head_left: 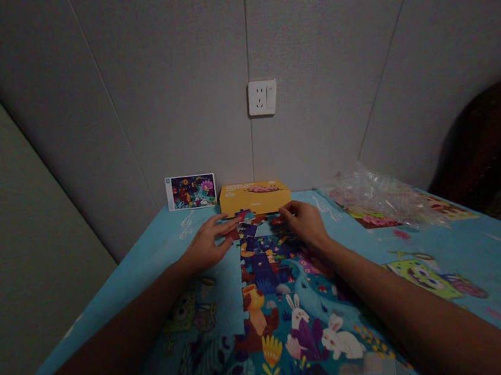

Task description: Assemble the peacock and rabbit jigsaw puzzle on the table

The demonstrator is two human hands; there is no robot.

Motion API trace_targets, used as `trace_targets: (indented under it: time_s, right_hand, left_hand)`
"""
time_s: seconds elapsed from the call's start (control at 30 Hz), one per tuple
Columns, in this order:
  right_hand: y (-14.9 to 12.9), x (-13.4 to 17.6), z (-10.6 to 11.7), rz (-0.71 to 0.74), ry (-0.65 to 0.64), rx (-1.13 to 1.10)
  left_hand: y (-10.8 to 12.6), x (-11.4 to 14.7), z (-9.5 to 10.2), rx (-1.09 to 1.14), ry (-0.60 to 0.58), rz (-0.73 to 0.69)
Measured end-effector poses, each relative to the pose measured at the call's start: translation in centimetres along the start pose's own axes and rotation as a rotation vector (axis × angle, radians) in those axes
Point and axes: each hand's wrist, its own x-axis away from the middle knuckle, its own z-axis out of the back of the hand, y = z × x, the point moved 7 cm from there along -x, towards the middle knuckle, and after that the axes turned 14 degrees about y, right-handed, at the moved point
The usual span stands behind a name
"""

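A partly joined jigsaw puzzle [267,305] with rabbits, flowers and a blue stream lies on the table, its left side stepped and jagged. Beyond its far edge are several loose puzzle pieces [248,229], close to the yellow box. My left hand [207,244] rests palm down left of these pieces, fingers stretched out, fingertips over a reddish one. On the other side, my right hand [305,222] has thumb and index finger pinched together beside a dark piece near the box. Whatever is between those fingertips is hidden.
The yellow puzzle box [255,199] stands against the wall, with a picture card [191,192] leaning to its left. Clear plastic wrapping [377,198] covers printed sheets at the right. A blue patterned cloth [437,257] covers the table. A wall socket [262,97] sits above.
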Motion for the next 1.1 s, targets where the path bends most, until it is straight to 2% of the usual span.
trace_targets:
  time_s: [0.07,0.17,0.3,0.4,0.63,0.83,0.9,0.97,1.03,1.1]
  right_hand:
    - [0.8,-0.5,0.4,0.021,0.037,0.124]
    - [1.4,-0.6,0.1,0.066,0.008,0.24]
    - [1.4,-0.4,-0.7,0.124,-0.073,0.317]
    - [1.6,-0.3,-1.1,0.139,-0.109,0.334]
    - [2.4,-0.8,-0.9,0.064,-0.053,0.226]
    - [3.2,-1.3,-0.8,-0.115,-0.006,-0.048]
    - [3.0,-1.1,-1.2,-0.156,-0.029,-0.163]
    - [2.2,-0.6,-1.6,-0.166,-0.069,-0.27]
    - [1.1,0.0,-2.1,-0.147,-0.116,-0.349]
    - [-0.1,0.8,-2.5,-0.104,-0.16,-0.379]
  left_hand:
    - [-0.7,-0.3,0.7,-0.056,0.071,0.066]
    - [-1.5,-0.5,1.4,-0.141,0.128,0.15]
    - [-1.7,-0.6,1.7,-0.194,0.14,0.203]
    - [-2.0,-0.6,1.6,-0.207,0.101,0.23]
    - [-3.1,-0.5,0.2,-0.182,-0.029,0.213]
    - [-3.1,-0.4,0.3,-0.146,0.035,0.177]
    - [-2.6,-0.4,0.4,-0.125,0.053,0.133]
    - [-1.3,-0.3,0.0,-0.062,0.025,0.009]
    - [0.3,0.3,-0.8,0.027,-0.061,-0.146]
    - [1.4,1.0,-1.7,0.094,-0.154,-0.213]
